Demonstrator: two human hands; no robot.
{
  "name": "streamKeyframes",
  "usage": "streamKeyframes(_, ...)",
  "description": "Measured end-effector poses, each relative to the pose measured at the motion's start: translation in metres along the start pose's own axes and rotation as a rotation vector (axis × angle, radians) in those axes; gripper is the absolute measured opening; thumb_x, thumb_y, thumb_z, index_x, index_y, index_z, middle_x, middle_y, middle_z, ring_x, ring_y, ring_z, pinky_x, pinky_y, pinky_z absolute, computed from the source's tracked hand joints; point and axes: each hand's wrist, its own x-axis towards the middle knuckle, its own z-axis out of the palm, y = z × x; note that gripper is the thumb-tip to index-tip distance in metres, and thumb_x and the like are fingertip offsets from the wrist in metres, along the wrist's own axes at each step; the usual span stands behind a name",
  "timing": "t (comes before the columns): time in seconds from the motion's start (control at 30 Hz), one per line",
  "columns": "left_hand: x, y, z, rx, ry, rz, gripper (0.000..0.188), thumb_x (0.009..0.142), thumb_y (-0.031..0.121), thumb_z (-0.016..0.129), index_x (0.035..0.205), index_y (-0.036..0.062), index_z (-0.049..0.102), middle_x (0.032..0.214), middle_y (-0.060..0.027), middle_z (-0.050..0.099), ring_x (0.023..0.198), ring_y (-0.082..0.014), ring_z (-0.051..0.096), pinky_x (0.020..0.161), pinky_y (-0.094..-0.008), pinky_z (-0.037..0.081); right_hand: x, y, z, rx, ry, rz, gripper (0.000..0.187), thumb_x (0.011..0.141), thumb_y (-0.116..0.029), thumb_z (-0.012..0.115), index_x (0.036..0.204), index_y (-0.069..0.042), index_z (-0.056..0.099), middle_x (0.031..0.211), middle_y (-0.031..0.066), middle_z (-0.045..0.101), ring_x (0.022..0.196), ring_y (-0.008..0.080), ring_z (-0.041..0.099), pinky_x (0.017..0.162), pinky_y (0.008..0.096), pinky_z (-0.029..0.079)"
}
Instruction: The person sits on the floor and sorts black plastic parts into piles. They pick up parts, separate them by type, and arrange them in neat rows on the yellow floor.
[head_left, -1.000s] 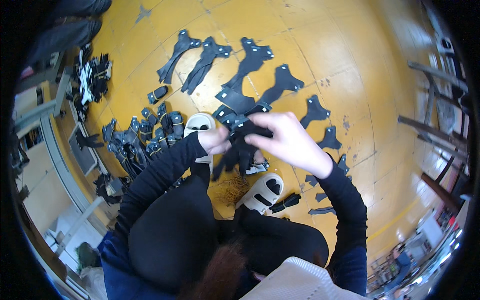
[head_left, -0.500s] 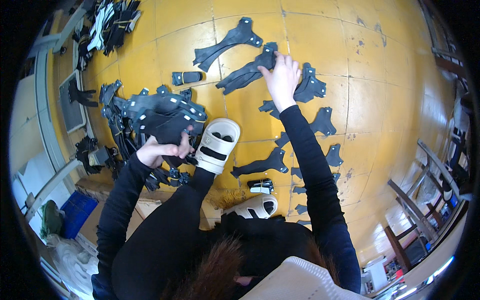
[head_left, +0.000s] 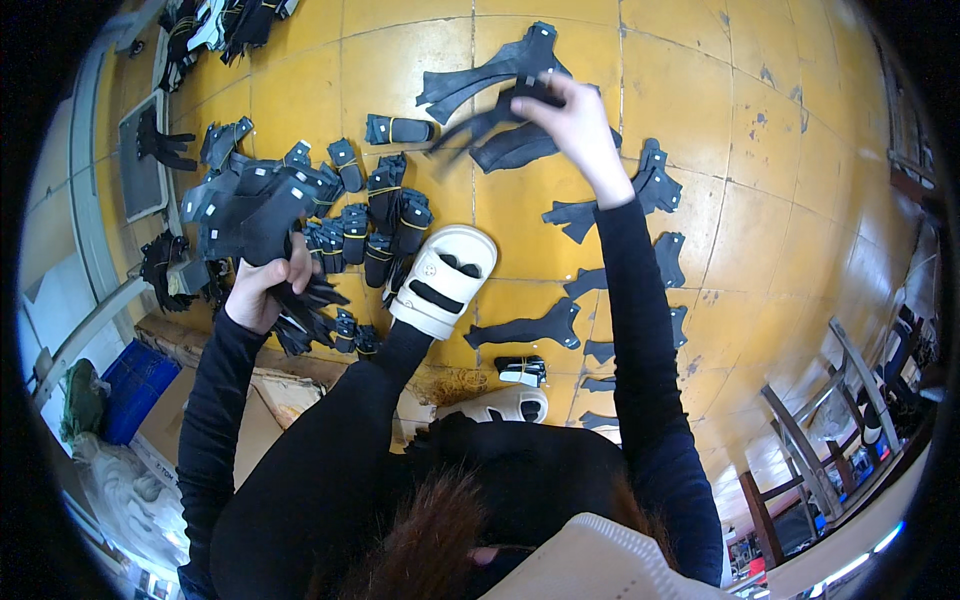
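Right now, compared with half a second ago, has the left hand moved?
Yes: the left hand, holding dark cloths, has moved left, away from the cream shoe on the left foot; the gap between them is clearly wider.

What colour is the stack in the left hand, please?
The stack is nearly black, showing best in the head view.

Over on my left I make out a bright blue, flat-sided object [head_left: 147, 390] beside a dark green bundle [head_left: 84, 398], a crumpled translucent plastic bag [head_left: 125, 490] and a brown cardboard box [head_left: 255, 435]. Yellow square-tiled floor [head_left: 755, 200] stretches toward brown wooden framing [head_left: 762, 520] at my right.
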Motion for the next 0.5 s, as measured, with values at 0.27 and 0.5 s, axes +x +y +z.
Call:
streamKeyframes(0.27, 0.001, 0.003, 0.014, -0.074, 0.02, -0.022, 0.059, 0.08, 0.029, 0.068, 0.126, 0.0044, 0.04, 0.072, 0.0008, 0.041, 0.068, -0.0126, 0.046, 0.081, -0.0314, 0.04, 0.042, 0.028, 0.031, -0.663, 0.382, 0.122, 0.028, 0.071, -0.022, 0.073, 0.093, -0.005, 0.069, 0.1, 0.011, 0.06, 0.104, 0.0293, 0.051, 0.09, 0.0409, 0.038)
streamKeyframes(0.5, 0.002, 0.006, 0.022, -0.047, 0.053, -0.004, 0.054, 0.08, 0.031, 0.067, 0.119, 0.0059, 0.041, 0.068, 0.0032, 0.035, 0.064, -0.0109, 0.041, 0.078, -0.0295, 0.039, 0.039, 0.034, 0.035, -0.197, 0.39, 0.023, 0.027, 0.071, -0.019, 0.073, 0.092, -0.004, 0.066, 0.092, 0.012, 0.064, 0.089, 0.0295, 0.059, 0.079, 0.0389, 0.046)
